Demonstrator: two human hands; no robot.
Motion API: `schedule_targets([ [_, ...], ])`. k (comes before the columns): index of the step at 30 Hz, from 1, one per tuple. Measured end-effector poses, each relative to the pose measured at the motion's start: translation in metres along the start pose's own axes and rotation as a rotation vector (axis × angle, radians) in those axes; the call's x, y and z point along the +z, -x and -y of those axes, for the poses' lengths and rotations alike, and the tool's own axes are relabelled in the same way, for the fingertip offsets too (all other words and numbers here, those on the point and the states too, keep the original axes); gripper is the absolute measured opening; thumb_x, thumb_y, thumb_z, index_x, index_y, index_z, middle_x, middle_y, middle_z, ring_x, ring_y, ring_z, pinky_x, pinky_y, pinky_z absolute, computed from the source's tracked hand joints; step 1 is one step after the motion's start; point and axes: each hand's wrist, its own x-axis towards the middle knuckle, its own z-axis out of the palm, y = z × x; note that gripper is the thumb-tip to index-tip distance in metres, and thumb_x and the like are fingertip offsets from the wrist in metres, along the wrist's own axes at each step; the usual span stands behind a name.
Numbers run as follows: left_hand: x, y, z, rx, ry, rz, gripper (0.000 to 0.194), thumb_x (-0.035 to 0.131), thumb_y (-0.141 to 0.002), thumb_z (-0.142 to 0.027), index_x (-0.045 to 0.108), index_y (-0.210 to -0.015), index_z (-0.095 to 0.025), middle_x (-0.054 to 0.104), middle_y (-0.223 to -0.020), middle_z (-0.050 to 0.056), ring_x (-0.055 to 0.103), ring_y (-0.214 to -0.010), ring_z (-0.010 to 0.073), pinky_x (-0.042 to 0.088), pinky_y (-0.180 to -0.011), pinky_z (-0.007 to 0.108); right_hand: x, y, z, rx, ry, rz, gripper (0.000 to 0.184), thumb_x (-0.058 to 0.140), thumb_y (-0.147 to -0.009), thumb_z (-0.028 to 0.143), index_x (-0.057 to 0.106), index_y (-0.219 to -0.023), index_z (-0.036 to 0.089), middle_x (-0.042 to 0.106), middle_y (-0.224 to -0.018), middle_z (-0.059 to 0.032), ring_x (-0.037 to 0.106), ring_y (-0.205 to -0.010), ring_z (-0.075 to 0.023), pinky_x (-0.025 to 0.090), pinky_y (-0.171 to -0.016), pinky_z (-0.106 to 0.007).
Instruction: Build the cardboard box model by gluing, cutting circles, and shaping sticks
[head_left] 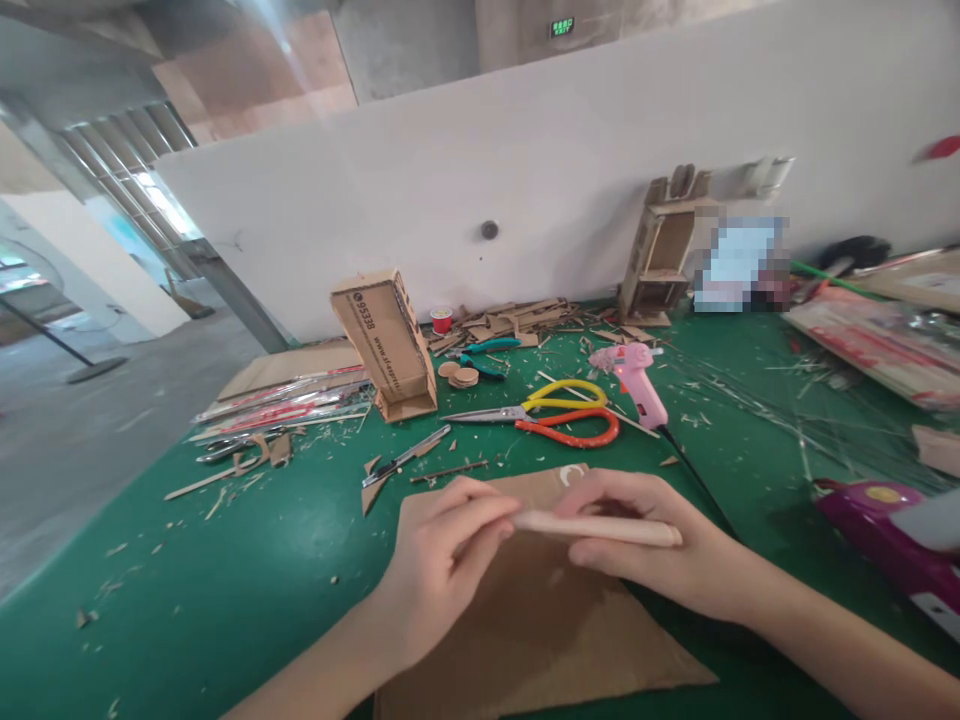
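Above a sheet of brown cardboard (pixel 540 630), both hands hold a slim pale pen (pixel 607 528) level. My left hand (pixel 446 555) pinches the pen's left tip between thumb and fingers. Around its barrel, the thumb and fingers of my right hand (pixel 652 530) are closed near the right end. Beyond the cardboard lie scissors (pixel 517 413) with one yellow and one orange handle. A utility knife (pixel 405 455) rests left of them.
A cardboard box structure (pixel 386 345) stands at the back left, and a taller one (pixel 660 255) at the back right. A pink glue gun (pixel 634 385) trails a black cord. Cardboard scraps (pixel 517 322) line the wall; a purple device (pixel 885 530) sits at right.
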Motion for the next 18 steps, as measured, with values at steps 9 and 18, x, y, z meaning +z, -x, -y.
schedule_targets([
  [9,-0.112,-0.023,0.084,-0.27,-0.599,-0.079,0.029,0.045,-0.091,-0.038,0.063,-0.105,-0.021,0.066,-0.11,0.008,0.059,-0.101,0.0256,0.043,-0.09,0.038,-0.049,-0.049,-0.007,-0.141,1.105,-0.207,0.034,0.039,-0.087,0.01,0.057,-0.115,0.015,0.061,-0.118,-0.0109,0.055,-0.112,-0.0243,0.043,-0.093,-0.041],
  [18,-0.136,-0.005,0.132,-0.281,-0.861,0.061,0.041,0.034,-0.092,-0.043,0.058,-0.114,-0.018,0.054,-0.118,0.016,0.052,-0.112,0.033,0.041,-0.093,0.046,-0.031,-0.093,-0.003,0.092,1.34,-0.066,0.036,0.043,-0.075,-0.004,0.06,-0.105,0.006,0.063,-0.105,-0.0198,0.059,-0.1,-0.0292,0.047,-0.078,-0.037],
])
